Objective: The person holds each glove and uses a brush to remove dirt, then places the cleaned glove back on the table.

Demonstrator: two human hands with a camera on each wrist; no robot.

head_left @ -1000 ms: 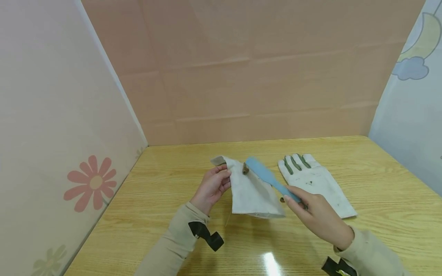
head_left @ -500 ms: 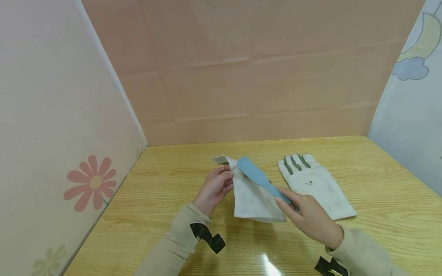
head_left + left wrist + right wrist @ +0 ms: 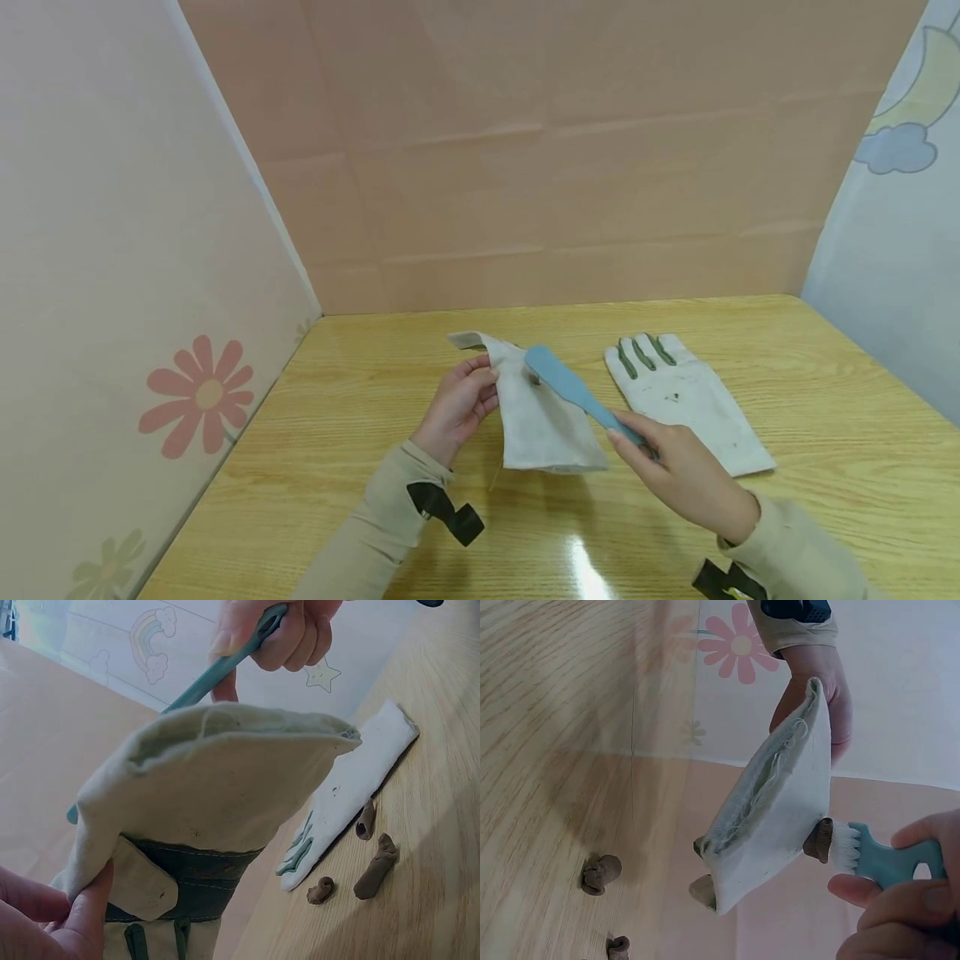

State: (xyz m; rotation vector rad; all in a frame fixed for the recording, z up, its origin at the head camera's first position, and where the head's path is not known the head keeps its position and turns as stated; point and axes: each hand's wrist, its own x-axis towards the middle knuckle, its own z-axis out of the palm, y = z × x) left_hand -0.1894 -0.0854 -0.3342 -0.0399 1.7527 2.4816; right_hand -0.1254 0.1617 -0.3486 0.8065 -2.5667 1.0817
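Observation:
My left hand [image 3: 459, 408] pinches the side of a white work glove [image 3: 543, 433] with green trim and holds it above the table, cuff toward me. My right hand [image 3: 686, 475] grips a blue brush [image 3: 564, 382] by its handle. In the right wrist view, its white bristles [image 3: 846, 846] touch a brown clay-like lump [image 3: 820, 840] on the glove's outer face. From above, the brush head hides most of that lump. A second white glove [image 3: 701, 412] lies flat on the table to the right, its fingers pointing away, with small dark specks on it.
Several loose brown lumps [image 3: 375, 868] lie on the wooden table [image 3: 360, 375] beneath the held glove, beside the flat one. A pinkish-brown backdrop [image 3: 555, 167] stands behind the table. Pale decorated panels [image 3: 150, 208] rise along both sides.
The brush shifts left along the glove, covering the lump, then comes slightly back to the right. The held glove sways a little with it. The flat glove stays in place.

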